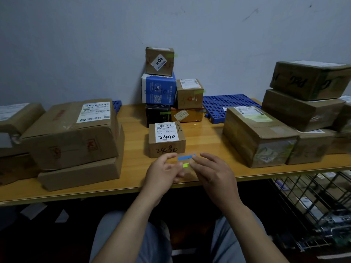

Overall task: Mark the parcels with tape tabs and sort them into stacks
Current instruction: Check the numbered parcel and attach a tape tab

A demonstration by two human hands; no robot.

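Both hands hover over the near edge of the worktop (190, 130). The left hand (165, 169), its fingers curled, and the right hand (212, 171), its fingers loosely bent, each pinch an end of a blue strip (187, 157) stretched between them. The right thumb is hidden, so that grip is a judgement. A green tab (185, 164) sits just below the strip at the left fingertips. Just beyond the hands stands parcel 2490 (166, 139), alone and with no tab that shows, so it looks to be the next one marked. The middle stack (158, 88) against the far wall already carries stuck tabs (175, 56) in green on several boxes and seems sorted. The left stack (74, 133) and the right stacks (309, 80) of bigger boxes show no clear tabs from here, so much of the marking probably remains. The worktop is orange-toned wood, and a blue grid (228, 103) of perforated plastic lies at its far right. A wire rack (313, 205) holding packets stands below on the right. The wall (76, 44) is pale grey-blue and scuffed, and the light is dim.
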